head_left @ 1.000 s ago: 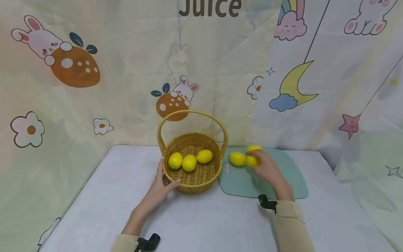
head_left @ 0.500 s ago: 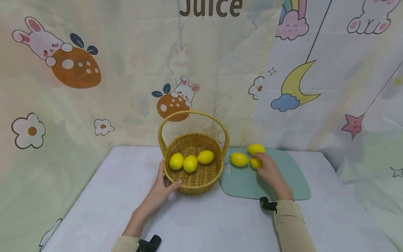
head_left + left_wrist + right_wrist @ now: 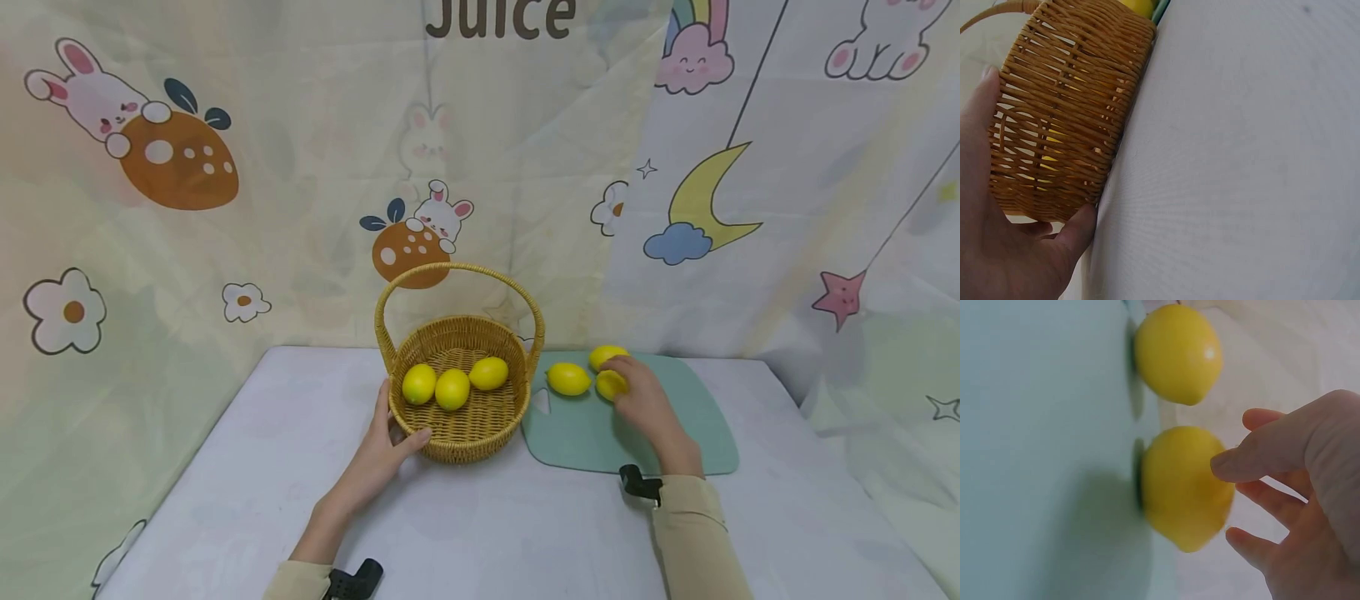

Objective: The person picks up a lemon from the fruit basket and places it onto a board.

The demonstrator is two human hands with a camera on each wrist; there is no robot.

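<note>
At centre right I'm seeing the oval yellow lemon, long axis running near-vertical in the right wrist view, lying just up-left of the nearer, loosely spread right hand; the left hand is gripping the golden wicker basket.

The basket is round, woven and yellow-brown, with its tall handle up. The left hand holds its side. Three yellow lemons lie inside, close together. Three more lemons lie on the green board beside it. The right hand has its fingers at one lemon, with two lemons near it.
</note>
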